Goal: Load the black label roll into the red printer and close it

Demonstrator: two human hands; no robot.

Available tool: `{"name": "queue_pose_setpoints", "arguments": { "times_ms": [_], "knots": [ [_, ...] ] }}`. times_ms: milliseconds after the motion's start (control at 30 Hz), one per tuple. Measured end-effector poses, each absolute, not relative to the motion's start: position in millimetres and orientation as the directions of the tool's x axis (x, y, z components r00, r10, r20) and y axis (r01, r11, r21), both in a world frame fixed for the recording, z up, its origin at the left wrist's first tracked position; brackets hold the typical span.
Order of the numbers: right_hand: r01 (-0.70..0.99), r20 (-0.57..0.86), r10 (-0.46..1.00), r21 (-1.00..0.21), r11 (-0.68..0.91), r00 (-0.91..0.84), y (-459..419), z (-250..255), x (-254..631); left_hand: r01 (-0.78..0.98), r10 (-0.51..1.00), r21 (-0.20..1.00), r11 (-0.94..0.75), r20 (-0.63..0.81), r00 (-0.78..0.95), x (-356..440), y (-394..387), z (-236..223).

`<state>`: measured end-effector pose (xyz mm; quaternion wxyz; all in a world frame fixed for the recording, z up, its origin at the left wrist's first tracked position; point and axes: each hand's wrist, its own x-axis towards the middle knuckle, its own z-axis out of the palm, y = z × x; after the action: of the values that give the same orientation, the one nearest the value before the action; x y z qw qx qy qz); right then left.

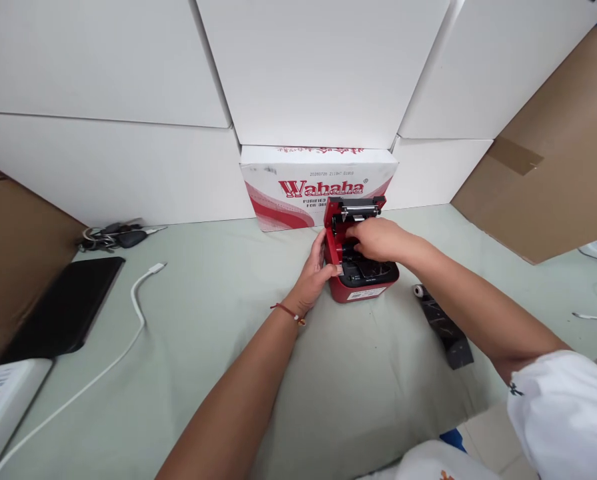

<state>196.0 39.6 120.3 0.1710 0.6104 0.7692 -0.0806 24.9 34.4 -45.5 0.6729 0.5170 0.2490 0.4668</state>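
A small red and black label printer (365,294) stands on the cloth-covered table with its lid raised. Along its left side rests my left hand (314,272), thumb on the rim and fingers against the outer wall, gripping the body. My right hand (378,240) reaches into the open printer from the right. Its fingers are curled down at a dark roller-like part (349,252), and their tips are partly hidden, so what they hold cannot be made out. To the right of the printer lies a black ribbon roll (435,317), partly unwound, under my right forearm.
Behind the printer is a Wahaha carton (288,207) against white boxes (318,67). Keys (115,237), a black tablet-like slab (68,300) and a white cable (141,300) lie at left. Brown cardboard boxes (538,147) flank both sides.
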Motion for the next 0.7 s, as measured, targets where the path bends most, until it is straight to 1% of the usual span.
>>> {"name": "queue_pose_setpoints", "arguments": {
  "times_ms": [67, 133, 233, 267, 300, 333, 400, 433, 467, 533, 633, 700],
  "knots": [
    [0.965, -0.393, 0.907, 0.141, 0.221, -0.151, 48, 114, 182, -0.361, 0.886, 0.932, 0.01, 0.16, 0.436, 25, 36, -46],
    [0.966, -0.4, 0.907, 0.154, 0.209, -0.133, 50, 110, 173, -0.356, 0.882, 0.934, -0.01, 0.176, 0.437, 24, 37, -47],
    [0.966, -0.391, 0.912, 0.159, 0.202, -0.126, 38, 118, 176, -0.363, 0.88, 0.932, -0.011, 0.182, 0.439, 25, 39, -50],
    [0.97, -0.372, 0.917, 0.132, 0.205, -0.144, 31, 125, 182, -0.365, 0.88, 0.931, -0.008, 0.18, 0.44, 25, 40, -50],
    [0.974, -0.338, 0.924, 0.075, 0.214, -0.177, 22, 135, 191, -0.367, 0.88, 0.93, -0.009, 0.182, 0.44, 25, 40, -50],
    [0.975, -0.293, 0.931, -0.007, 0.223, -0.216, 12, 146, 202, -0.368, 0.879, 0.93, -0.014, 0.187, 0.439, 25, 40, -51],
    [0.94, -0.181, 0.938, -0.23, 0.252, -0.295, -9, 169, 232, -0.367, 0.878, 0.93, -0.026, 0.197, 0.437, 24, 40, -50],
    [0.92, -0.17, 0.937, -0.304, 0.246, -0.307, -18, 178, 249, -0.369, 0.878, 0.929, -0.025, 0.197, 0.437, 24, 40, -49],
    [0.907, -0.178, 0.932, -0.346, 0.24, -0.315, -27, 184, 265, -0.372, 0.877, 0.928, -0.019, 0.194, 0.439, 24, 40, -49],
    [0.907, -0.248, 0.921, -0.372, 0.197, -0.301, -38, 183, 294, -0.378, 0.875, 0.926, -0.001, 0.183, 0.447, 23, 39, -46],
    [0.931, -0.418, 0.874, -0.352, 0.096, -0.248, -47, 149, 318, -0.383, 0.873, 0.924, 0.011, 0.178, 0.454, 23, 38, -44],
    [0.936, -0.481, 0.85, -0.351, 0.035, -0.213, -52, 118, 322, -0.381, 0.873, 0.925, 0.012, 0.177, 0.455, 23, 38, -43]
  ]
}}
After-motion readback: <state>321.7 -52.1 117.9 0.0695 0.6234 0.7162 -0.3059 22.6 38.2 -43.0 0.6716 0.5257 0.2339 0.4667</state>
